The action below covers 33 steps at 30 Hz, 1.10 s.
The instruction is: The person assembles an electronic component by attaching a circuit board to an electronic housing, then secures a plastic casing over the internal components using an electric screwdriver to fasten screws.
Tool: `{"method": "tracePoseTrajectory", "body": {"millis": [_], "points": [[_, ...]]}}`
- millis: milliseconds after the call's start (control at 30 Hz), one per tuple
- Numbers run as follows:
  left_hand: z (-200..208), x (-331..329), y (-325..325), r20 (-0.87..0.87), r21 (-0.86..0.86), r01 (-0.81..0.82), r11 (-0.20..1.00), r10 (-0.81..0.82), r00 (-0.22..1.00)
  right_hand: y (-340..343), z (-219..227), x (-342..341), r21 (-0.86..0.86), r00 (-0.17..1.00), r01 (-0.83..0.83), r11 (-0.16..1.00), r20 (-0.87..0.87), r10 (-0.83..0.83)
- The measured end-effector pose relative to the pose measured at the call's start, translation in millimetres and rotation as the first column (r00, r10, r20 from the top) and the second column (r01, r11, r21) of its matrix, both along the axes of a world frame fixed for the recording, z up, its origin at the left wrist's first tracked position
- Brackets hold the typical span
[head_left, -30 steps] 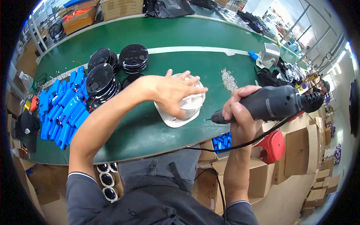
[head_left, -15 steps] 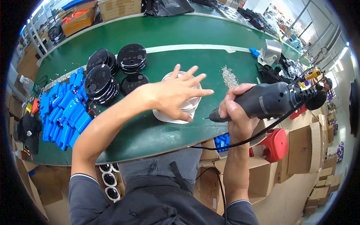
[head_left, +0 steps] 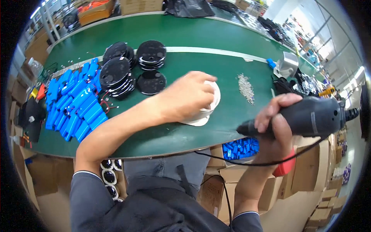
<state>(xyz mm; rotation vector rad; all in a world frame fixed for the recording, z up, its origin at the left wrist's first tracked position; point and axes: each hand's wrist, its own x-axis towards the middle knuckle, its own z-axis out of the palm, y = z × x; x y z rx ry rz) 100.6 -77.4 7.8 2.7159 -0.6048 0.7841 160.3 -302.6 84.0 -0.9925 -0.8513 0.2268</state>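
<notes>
Over the surface (head_left: 214,36), the right grip (head_left: 276,120) holds a black tool (head_left: 313,115); the left grip (head_left: 191,96) covers a white thing (head_left: 198,120), its hold unclear.

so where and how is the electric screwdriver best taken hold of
I'd wrap a hand around the thick barrel of the electric screwdriver, coming from the near right. Its tapered nose points left and the ribbed cord sleeve sticks out right, so both ends are likely better left free. The right hand grips toward the nose end.
</notes>
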Motion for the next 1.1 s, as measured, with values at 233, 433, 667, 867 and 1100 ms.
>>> {"method": "tracePoseTrajectory", "body": {"millis": [233,433,667,867,1100], "points": [[-60.3,-100.6,43.6,-0.239,-0.31,-0.346,0.885,0.28,0.93,-8.5,-11.9,-8.5,-0.124,0.941,-0.337,0.933,-0.019,0.338],[-98.6,-106.7,40.7,-0.247,-0.202,-0.428,0.881,0.377,0.893,44.5,-34.0,-38.6,0.05,0.551,-0.678,0.734,-0.627,0.551],[-144.4,-92.4,59.9,-0.132,-0.138,-0.357,0.924,0.34,0.931,74.0,-161.0,-53.0,-0.649,0.801,0.295,0.701,0.568,0.189],[-108.4,-91.8,37.6,-0.161,-0.098,-0.323,0.941,0.305,0.939,79.7,-193.3,-54.2,-0.495,0.654,0.451,0.743,0.75,0.103],[-94.7,-132.6,28.7,-0.213,-0.085,-0.408,0.909,0.384,0.899,75.6,-185.0,-54.1,-0.546,0.666,0.462,0.699,0.734,0.133]]}}
